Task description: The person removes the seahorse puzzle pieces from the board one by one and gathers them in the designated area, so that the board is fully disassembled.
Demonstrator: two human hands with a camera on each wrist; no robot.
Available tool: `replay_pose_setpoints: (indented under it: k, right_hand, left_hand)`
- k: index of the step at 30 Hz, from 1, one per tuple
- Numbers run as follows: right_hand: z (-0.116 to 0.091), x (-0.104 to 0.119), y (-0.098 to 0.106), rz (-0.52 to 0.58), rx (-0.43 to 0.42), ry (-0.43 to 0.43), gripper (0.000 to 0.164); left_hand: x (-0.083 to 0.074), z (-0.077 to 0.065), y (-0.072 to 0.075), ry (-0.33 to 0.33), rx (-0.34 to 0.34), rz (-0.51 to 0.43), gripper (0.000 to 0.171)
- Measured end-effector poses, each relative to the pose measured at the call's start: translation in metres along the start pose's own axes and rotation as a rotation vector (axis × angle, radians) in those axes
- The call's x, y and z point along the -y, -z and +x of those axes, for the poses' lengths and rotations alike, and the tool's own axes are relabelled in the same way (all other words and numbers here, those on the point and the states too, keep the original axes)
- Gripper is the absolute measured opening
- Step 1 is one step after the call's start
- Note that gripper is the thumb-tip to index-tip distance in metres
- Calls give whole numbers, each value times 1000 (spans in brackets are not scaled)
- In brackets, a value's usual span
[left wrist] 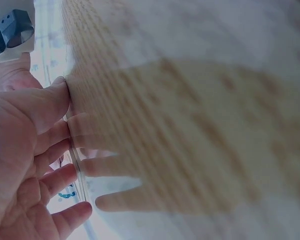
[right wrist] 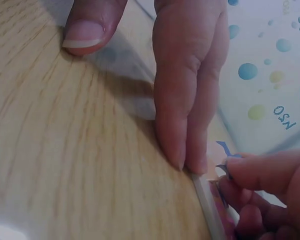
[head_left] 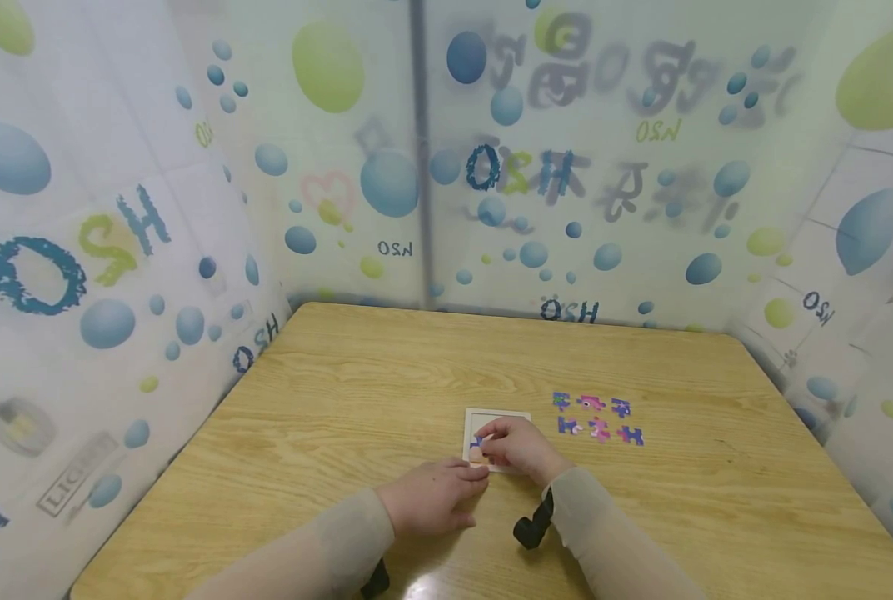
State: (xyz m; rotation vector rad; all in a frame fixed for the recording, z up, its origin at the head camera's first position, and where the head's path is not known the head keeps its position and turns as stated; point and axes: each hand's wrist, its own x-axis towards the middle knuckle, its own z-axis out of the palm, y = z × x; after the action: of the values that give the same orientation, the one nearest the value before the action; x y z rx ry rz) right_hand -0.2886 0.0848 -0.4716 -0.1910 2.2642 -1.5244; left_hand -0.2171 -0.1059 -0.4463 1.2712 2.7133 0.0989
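A small square puzzle tray (head_left: 467, 425) with a pale rim lies on the wooden table in front of me. My left hand (head_left: 433, 497) rests at the tray's near-left corner, its fingertips (right wrist: 197, 165) on the rim and its thumb stretched apart. Over the tray's left part, my right hand (head_left: 521, 450) pinches a small puzzle piece (right wrist: 223, 170) between thumb and fingers; most of the piece is hidden. A bit of blue and peach picture (head_left: 477, 442) shows in the tray beside the right fingertips.
Several loose purple and pink jigsaw pieces (head_left: 591, 402) lie in two rows right of the tray. The wooden table (head_left: 326, 392) reaches to patterned curtains (head_left: 326, 167) at the back and sides. A black wrist strap (head_left: 534, 523) circles the right wrist.
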Motion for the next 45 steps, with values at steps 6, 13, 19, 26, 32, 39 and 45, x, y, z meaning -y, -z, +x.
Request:
replay_pose_setpoints:
  k: [6,13,19,26,32,39,45]
  right_hand:
    - [-2,1,0,1,-4,-1,16]
    - [-3,1,1,36,-1,2,15]
    - [-3,0,0,69,2,9,15]
    - [-2,-3,1,94,4,19,15]
    - [-6,-5,4,81,17,37,17]
    - [-11,-5,11,87,39,35,19]
    - [-15,-11,18,97,50,62,21]
  left_hand:
    - [1,0,-1,-5,-2,7,54]
    - [1,1,-1,-6,2,8,54]
    - [1,1,-2,-6,3,17,54]
    - [0,1,-1,-1,1,27,55]
    - [-3,1,2,7,2,20,55]
    - [-4,2,4,14,17,22,54]
    - [-5,2,5,41,36,-2,54]
